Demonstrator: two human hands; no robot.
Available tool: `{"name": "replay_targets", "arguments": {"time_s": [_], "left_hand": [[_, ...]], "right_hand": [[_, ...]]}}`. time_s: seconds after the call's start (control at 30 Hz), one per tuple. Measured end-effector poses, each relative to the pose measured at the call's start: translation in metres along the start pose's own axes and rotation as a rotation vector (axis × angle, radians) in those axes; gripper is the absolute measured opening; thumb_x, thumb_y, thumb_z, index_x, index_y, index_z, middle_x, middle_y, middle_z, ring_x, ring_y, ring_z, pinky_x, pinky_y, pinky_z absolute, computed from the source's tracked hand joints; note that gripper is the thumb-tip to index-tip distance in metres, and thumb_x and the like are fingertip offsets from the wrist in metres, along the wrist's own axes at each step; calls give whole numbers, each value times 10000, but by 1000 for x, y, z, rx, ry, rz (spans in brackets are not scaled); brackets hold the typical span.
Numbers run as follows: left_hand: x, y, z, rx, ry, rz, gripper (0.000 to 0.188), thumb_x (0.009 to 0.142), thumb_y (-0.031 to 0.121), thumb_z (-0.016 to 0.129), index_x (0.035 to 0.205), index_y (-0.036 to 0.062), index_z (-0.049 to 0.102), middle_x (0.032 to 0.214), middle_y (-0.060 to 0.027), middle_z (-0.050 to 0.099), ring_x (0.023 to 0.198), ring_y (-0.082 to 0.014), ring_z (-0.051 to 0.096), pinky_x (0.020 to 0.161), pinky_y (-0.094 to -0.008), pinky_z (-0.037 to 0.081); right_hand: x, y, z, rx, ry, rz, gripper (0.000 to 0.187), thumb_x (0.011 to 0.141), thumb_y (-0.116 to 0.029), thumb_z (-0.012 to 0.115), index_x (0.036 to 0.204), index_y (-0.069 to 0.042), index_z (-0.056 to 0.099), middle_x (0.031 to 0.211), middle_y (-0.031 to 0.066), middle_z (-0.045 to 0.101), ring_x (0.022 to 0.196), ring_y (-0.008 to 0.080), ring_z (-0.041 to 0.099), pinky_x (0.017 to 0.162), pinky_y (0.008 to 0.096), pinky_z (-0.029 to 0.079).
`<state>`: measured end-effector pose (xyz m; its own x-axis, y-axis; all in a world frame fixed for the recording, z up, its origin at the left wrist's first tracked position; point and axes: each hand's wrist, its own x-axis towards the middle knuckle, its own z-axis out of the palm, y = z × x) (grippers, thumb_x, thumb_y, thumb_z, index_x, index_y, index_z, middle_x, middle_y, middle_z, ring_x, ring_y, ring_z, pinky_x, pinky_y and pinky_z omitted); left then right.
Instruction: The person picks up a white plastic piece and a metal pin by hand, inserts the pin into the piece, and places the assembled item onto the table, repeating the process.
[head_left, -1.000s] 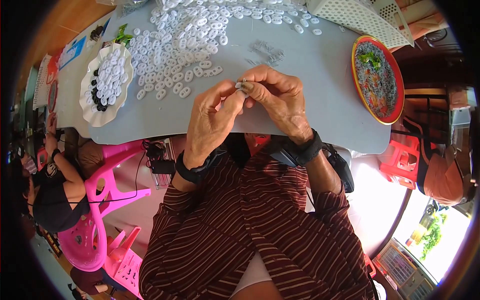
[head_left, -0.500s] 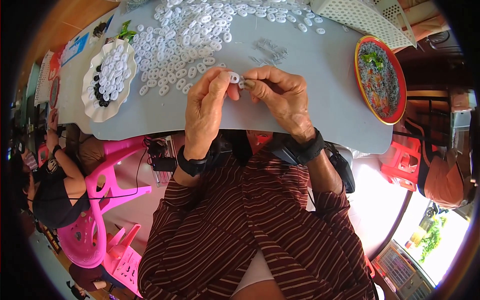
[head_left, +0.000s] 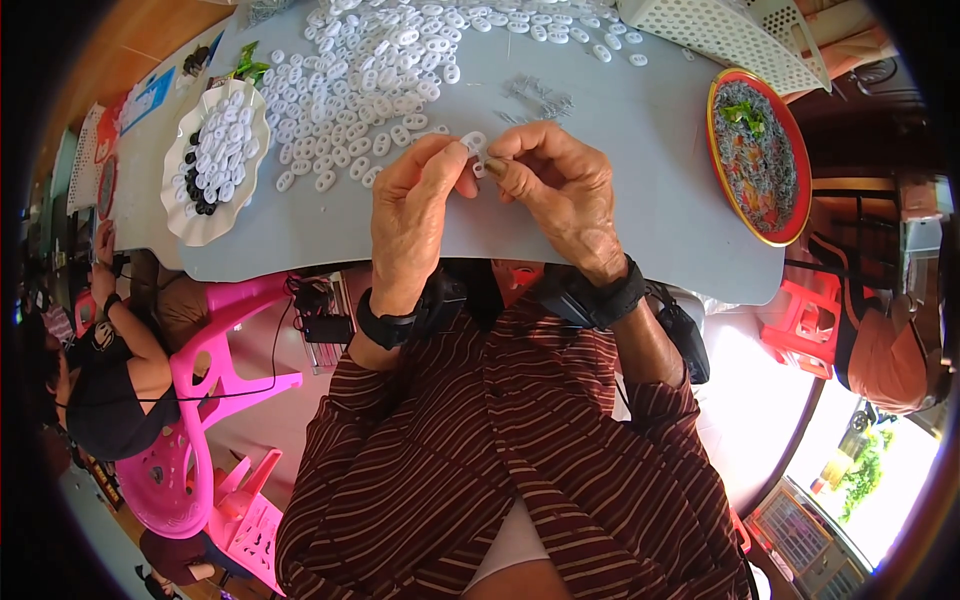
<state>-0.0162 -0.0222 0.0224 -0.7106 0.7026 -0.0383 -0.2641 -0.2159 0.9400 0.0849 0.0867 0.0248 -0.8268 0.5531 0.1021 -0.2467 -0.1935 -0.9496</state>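
Observation:
Above the near edge of the grey table [head_left: 660,215], my two hands meet fingertip to fingertip. My left hand [head_left: 412,215] pinches a small white oval plastic piece with two holes [head_left: 474,142] between thumb and fingers. My right hand [head_left: 565,190] is closed in a pinch against the lower side of that piece; its thumb and fingers hide what they grip. Many loose white oval pieces [head_left: 350,110] lie spread just beyond my left hand. A small heap of thin metal pins [head_left: 540,98] lies beyond my right hand.
At the left, a scalloped white dish [head_left: 205,228] bears white and black pieces. A red, gold-rimmed tray [head_left: 799,165] full of metal pins stands at the right, near a perforated white basket [head_left: 700,35]. Pink chairs [head_left: 230,370] and another person [head_left: 120,390] are at lower left.
The white oval piece has turned and shifted slightly up and right at my fingertips. My right fingertips have moved a little around it. Both hands otherwise stay in place.

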Motion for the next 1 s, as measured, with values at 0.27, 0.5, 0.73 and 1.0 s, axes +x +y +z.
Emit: {"name": "replay_targets", "arguments": {"time_s": [0.27,0.5,0.73,1.0], "left_hand": [[-1,0,0,50,37,-13,181,898,179,584,896,14,660,659,5,539,656,-65,482,623,-216,359],[0,0,-1,37,36,0,199,904,190,578,889,6,653,665,-2,539,658,-75,490,629,-225,370],[0,-1,-2,47,24,16,211,905,197,577,877,-1,643,663,-8,538,658,-85,499,634,-234,383],[0,1,-8,212,5,22,204,906,203,566,842,18,622,654,6,525,617,-60,460,562,-221,349]], "right_hand": [[-1,-2,0,-20,-23,11,90,871,22,597,961,17,598,850,26,627,764,66,569,688,213,476],[0,-3,1,-25,-29,31,106,865,31,598,970,16,594,868,35,635,801,80,598,730,219,495],[0,-3,0,-23,-38,29,114,860,42,599,971,19,591,875,41,640,827,95,616,769,236,510],[0,1,-2,-24,-37,32,138,859,46,591,993,16,589,882,34,636,827,88,609,745,222,499]]}}
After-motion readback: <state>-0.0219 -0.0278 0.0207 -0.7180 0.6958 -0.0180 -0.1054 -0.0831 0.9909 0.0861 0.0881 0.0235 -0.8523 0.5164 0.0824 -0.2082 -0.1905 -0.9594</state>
